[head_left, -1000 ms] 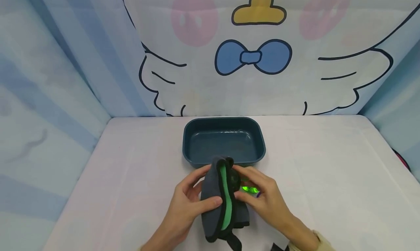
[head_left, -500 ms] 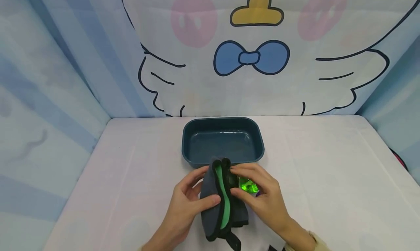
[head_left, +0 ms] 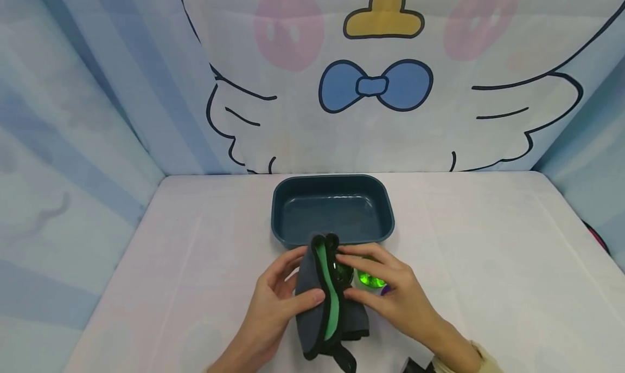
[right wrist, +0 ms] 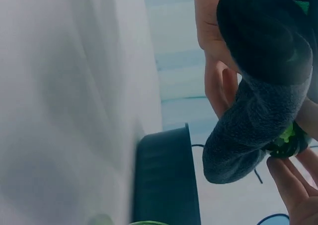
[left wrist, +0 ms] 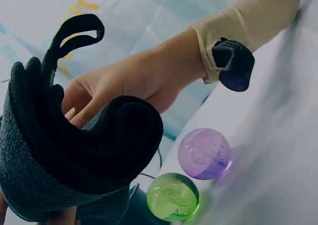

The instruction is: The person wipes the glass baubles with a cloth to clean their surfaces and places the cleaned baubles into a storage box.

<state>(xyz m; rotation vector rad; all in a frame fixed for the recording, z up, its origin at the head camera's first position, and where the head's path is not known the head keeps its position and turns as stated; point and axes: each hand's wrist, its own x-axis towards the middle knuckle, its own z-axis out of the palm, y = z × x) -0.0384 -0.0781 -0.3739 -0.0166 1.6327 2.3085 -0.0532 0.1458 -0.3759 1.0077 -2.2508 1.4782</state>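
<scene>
My left hand (head_left: 278,302) grips a dark grey fabric pouch (head_left: 308,313) with black edging, a bright green lining and a black strap loop. The thumb lies along its near side, the fingers behind it. At the pouch's right side my right hand (head_left: 390,281) pinches a dark green glassy ball (head_left: 344,274) between thumb and fingers, right against the black edge. In the right wrist view part of this ball (right wrist: 287,143) shows beside the cloth. Two clear balls, one green (left wrist: 173,197) and one purple (left wrist: 204,154), rest on the table, partly hidden behind my right hand in the head view.
A dark teal rectangular basin (head_left: 333,213) stands just beyond the hands on the white table (head_left: 488,253). A black camera (left wrist: 233,63) is strapped at the right sleeve. Printed cloth curtains (head_left: 88,145) enclose the back and sides.
The pouch and both hands have shifted slightly left. More of the dark green ball shows between the right thumb and fingers, and the right fingers have spread a little.
</scene>
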